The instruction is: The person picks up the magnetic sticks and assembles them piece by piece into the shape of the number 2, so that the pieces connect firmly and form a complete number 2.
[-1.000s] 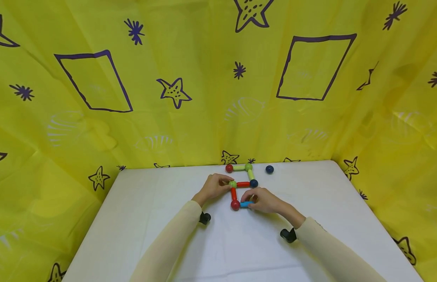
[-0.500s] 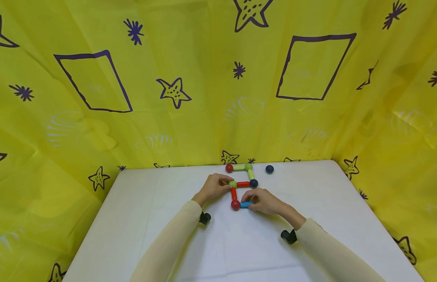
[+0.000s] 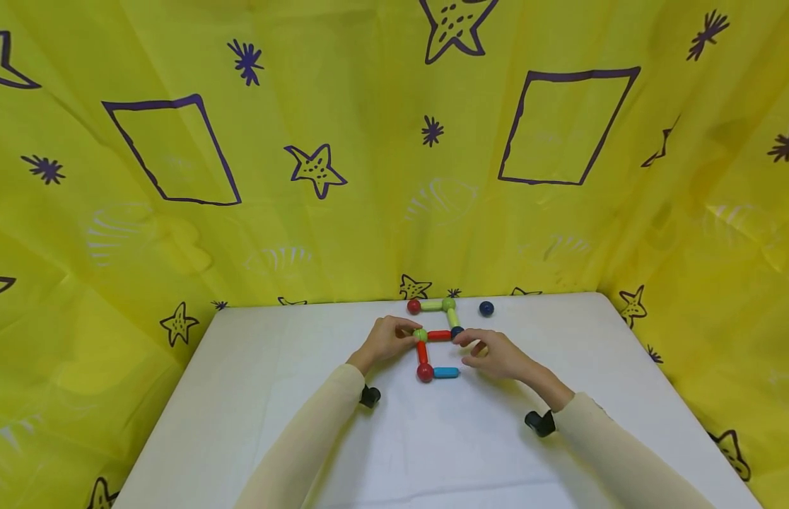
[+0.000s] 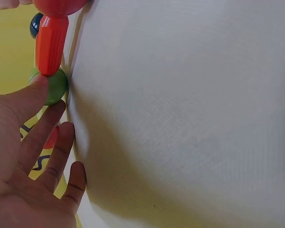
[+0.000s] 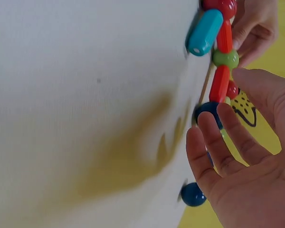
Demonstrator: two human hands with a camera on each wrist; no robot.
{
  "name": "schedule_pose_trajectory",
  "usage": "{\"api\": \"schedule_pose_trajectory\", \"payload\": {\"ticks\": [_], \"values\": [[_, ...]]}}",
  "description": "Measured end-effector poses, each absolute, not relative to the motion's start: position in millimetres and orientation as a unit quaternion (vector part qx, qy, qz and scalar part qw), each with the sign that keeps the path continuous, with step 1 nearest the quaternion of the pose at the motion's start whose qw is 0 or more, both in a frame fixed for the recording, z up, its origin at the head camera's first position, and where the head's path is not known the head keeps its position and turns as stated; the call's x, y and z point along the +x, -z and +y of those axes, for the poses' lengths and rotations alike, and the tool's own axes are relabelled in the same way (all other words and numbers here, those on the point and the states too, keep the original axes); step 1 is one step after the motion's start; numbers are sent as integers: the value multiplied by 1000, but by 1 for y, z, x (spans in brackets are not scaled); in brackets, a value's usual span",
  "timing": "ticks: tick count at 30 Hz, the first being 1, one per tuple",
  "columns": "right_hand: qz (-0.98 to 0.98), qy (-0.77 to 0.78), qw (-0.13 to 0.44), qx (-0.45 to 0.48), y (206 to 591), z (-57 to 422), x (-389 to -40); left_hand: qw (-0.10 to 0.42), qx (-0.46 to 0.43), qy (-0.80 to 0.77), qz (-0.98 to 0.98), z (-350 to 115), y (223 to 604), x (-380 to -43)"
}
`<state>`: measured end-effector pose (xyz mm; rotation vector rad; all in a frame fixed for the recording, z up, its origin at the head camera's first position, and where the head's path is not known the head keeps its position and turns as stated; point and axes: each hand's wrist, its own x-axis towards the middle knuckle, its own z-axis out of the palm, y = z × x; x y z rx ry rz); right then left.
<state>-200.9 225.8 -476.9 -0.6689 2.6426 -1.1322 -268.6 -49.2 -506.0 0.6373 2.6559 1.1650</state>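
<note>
My left hand (image 3: 388, 338) pinches a green ball (image 4: 55, 87) between thumb and index finger. From that ball a red rod (image 3: 423, 352) runs toward me to a red ball (image 3: 425, 372), and another red rod (image 3: 440, 335) leads right to a dark blue ball (image 5: 208, 114). A blue rod (image 3: 446, 372) lies joined to the near red ball, its right end free. My right hand (image 3: 498, 353) is open and holds nothing, its fingers spread beside the dark blue ball. In the head view its fingertips partly cover that ball; whether they touch it I cannot tell.
Behind, two light green rods (image 3: 432, 306) join a far green ball (image 3: 448, 304) to a red ball (image 3: 414, 307) and to the dark blue ball. One loose dark blue ball (image 3: 486, 308) sits at the back right. A yellow patterned curtain (image 3: 382, 233) borders the white table (image 3: 273, 424).
My right hand has let go of the blue rod and moved up and right, toward the dark blue ball. The rod stays at the red ball. My left hand keeps its place.
</note>
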Motion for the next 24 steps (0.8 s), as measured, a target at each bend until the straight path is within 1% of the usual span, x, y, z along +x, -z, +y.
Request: {"api": "schedule_pose_trajectory", "payload": {"ticks": [12, 20, 24], "values": [[898, 380, 20, -220, 475, 254, -216, 83, 221, -396, 888, -50, 509, -270], [908, 376, -32, -183, 478, 261, -234, 89, 218, -401, 885, -51, 507, -269], [912, 383, -38, -140, 483, 265, -246, 90, 218, -402, 885, -51, 507, -269]]}}
